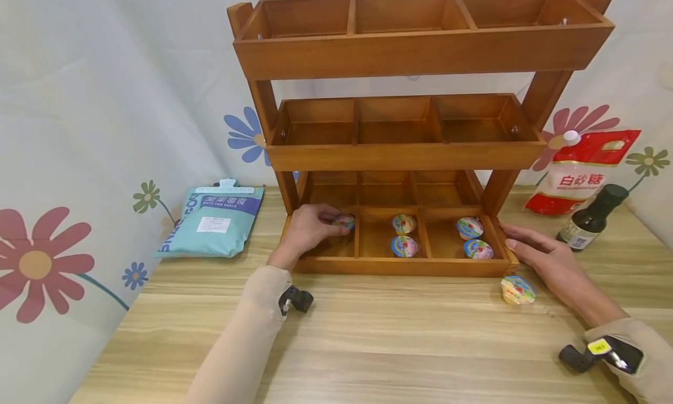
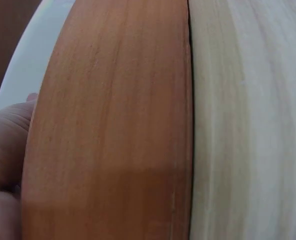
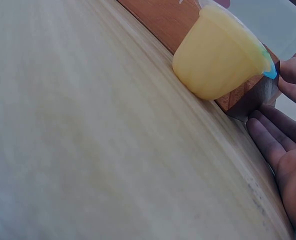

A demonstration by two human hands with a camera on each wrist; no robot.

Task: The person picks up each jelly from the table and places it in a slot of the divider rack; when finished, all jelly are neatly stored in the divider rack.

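My left hand (image 1: 310, 226) reaches into the bottom-left front compartment of a brown wooden rack (image 1: 405, 267) and pinches a jelly cup (image 1: 344, 221) with a printed lid. In the left wrist view the rack's front board hides most of that hand. My right hand (image 1: 547, 258) rests at the rack's lower right corner, fingers touching its side. In front of that corner a yellow jelly cup (image 1: 517, 290) stands on the table, seen close in the right wrist view. Two jelly cups (image 1: 403, 224) sit in the middle compartment, and two more jelly cups (image 1: 478, 249) in the right one.
Left of the rack lies a teal snack bag (image 1: 215, 223). On the right stand a red and white sugar pouch (image 1: 580, 173) and a dark bottle (image 1: 591, 217) with a black cap. The rack's upper tiers (image 1: 420, 59) overhang the bottom one.
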